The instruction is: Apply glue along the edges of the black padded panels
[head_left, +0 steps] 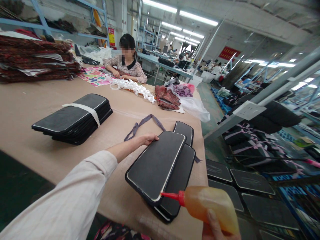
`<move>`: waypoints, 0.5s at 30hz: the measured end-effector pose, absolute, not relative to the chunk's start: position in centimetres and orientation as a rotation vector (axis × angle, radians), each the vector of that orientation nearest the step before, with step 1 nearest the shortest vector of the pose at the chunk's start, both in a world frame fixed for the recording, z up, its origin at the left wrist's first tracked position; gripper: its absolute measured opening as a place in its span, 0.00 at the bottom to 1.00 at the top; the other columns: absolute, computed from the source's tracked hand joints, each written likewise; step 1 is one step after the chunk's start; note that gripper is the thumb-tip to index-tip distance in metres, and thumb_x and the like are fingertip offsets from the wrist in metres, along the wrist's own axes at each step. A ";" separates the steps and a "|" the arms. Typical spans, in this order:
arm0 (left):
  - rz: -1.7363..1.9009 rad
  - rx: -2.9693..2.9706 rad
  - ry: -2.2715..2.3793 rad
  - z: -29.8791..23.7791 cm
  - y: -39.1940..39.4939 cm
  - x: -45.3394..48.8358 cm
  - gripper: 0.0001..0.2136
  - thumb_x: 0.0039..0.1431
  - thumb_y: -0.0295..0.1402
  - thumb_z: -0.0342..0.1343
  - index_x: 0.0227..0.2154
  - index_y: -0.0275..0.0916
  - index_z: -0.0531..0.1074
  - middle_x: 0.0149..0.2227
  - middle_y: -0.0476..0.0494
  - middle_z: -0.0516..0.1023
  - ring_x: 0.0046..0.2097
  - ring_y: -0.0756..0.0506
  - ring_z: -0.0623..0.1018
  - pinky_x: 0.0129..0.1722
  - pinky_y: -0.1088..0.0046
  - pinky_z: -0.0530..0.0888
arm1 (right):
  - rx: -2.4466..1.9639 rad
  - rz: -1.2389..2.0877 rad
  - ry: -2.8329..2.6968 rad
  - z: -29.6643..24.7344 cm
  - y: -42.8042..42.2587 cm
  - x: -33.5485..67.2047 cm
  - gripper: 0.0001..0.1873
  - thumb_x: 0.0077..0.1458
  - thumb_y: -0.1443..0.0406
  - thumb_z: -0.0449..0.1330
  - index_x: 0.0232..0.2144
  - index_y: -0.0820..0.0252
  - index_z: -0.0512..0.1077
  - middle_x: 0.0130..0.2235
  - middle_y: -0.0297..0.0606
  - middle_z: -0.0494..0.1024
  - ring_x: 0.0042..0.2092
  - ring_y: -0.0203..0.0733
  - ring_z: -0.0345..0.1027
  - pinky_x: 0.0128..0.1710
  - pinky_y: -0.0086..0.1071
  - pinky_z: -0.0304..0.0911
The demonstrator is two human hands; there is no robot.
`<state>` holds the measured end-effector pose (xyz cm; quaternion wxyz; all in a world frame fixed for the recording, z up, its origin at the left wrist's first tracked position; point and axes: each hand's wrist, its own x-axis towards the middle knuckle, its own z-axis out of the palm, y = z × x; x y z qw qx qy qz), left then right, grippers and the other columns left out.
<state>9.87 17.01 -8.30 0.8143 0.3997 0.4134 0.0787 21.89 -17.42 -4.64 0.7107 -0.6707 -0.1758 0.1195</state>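
Panel, probably stiff and light, atop others at the worktop's 4 o'clock. Of the hands, the left holds its 11 o'clock edge, a sound grip; the right clasps a bottle, likely squeezable, at 4 o'clock.

Left arm stretched forward along left side of black panel; pale sleeve ending partway down forearm, wrist bare. Left hand at panel's far left edge, fingers bunched, gripping there. Right hand low, to right of panel's near end, apart from it; thumb raised, hand curled in grip, other fingers mostly hidden, right forearm out of view.
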 end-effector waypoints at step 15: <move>0.318 0.716 1.064 -9.0 18.2 8.0 0.08 0.59 0.32 0.48 0.36 0.32 0.68 0.32 0.46 0.73 0.31 0.51 0.73 0.32 0.71 0.72 | -1.431 0.223 -0.209 -5.0 -16.9 19.6 0.28 0.34 0.61 0.68 0.41 0.60 0.67 0.35 0.37 0.69 0.32 0.37 0.64 0.29 0.27 0.65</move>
